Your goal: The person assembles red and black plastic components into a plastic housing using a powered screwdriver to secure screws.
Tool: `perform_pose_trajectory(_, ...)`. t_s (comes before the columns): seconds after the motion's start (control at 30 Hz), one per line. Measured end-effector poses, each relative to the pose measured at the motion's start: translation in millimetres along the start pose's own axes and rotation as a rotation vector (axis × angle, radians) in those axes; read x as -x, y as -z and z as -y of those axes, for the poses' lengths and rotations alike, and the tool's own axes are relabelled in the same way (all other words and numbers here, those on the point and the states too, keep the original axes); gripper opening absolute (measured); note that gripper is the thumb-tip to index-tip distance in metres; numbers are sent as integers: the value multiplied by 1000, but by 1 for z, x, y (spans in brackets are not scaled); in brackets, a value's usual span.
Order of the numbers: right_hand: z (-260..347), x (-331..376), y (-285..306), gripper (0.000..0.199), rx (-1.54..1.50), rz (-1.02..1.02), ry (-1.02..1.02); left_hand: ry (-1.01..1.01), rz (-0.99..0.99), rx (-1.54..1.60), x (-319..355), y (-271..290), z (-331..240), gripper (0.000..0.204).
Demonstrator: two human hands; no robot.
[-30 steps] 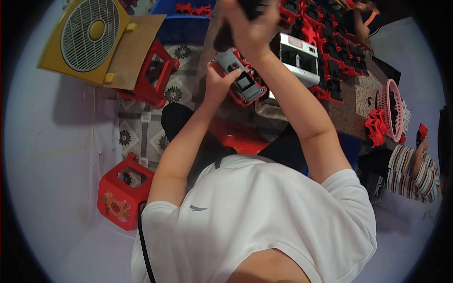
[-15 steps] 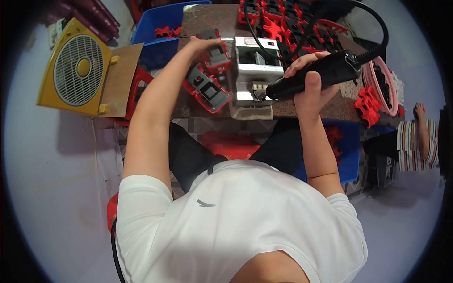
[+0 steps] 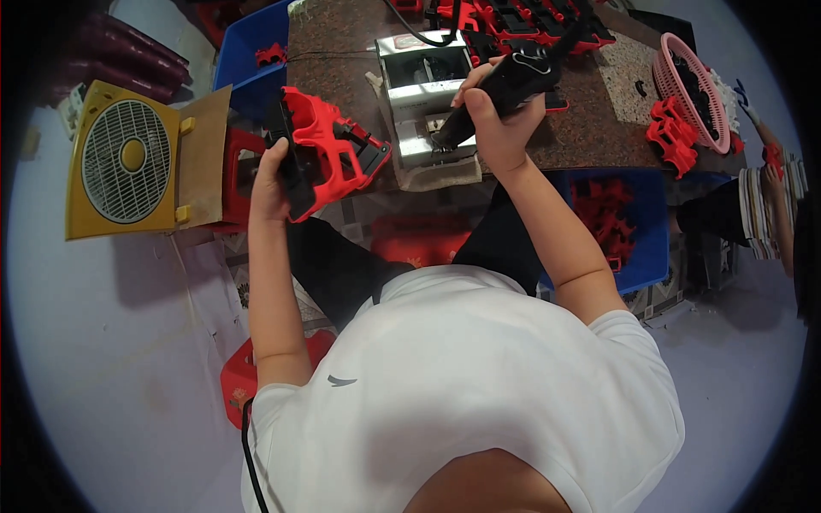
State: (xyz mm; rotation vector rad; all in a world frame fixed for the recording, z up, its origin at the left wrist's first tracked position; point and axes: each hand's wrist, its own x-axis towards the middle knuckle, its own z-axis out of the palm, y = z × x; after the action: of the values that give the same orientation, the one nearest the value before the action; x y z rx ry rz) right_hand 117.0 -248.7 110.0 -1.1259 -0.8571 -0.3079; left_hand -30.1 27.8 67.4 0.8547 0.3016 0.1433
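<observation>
Red-and-black plastic housing [image 3: 329, 158]: one piece, which we are gripping in the left hand [image 3: 272, 175], fingers wrapped round its black end, and holding off the near-left corner of the brown stone-topped table [image 3: 342, 51]. Black powered driver [image 3: 505, 90]: one, corded, which we are clasping in the right hand [image 3: 496, 128] with the thumb along its body, its tip pointing down at the grey metal fixture [image 3: 423, 94] on the near edge of that table.

We are judging the step as one between fastenings: the housing is lifted clear of the fixture. The next move is likely calling for seating a piece squarely before the driver tip is coming down.

Also counted, relative to the table:
- pink basket [image 3: 684, 85], one, at its right end;
- loose red parts [image 3: 671, 141], a small cluster beside that basket;
- blue bin [image 3: 624, 214], one, below the right side;
- yellow box fan [image 3: 128, 162], one, well to the left.
</observation>
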Motion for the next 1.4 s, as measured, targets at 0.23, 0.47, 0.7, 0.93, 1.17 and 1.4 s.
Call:
perform_pose_trajectory(0.23,5,2,-14,41,4,79,36,-249,-82,-361,-84,-22,-6,49)
perform_pose_trajectory(0.47,6,-9,-20,38,82,88,77,-286,56,46,-74,-9,-36,47)
perform_pose_trajectory(0.7,8,-32,-34,25,47,69,-135,-176,-310,-339,-28,53,42,56)
perform_pose_trajectory(0.93,18,-43,-89,19,-210,27,-43,-196,-371,-480,-25,20,51,63)
perform_pose_trajectory(1.17,15,-30,-118,27,-104,45,29,-259,-372,-456,-25,15,53,63)
perform_pose_trajectory(1.4,-17,-41,-123,27,-462,153,498,-298,-378,-450,-34,21,62,63)
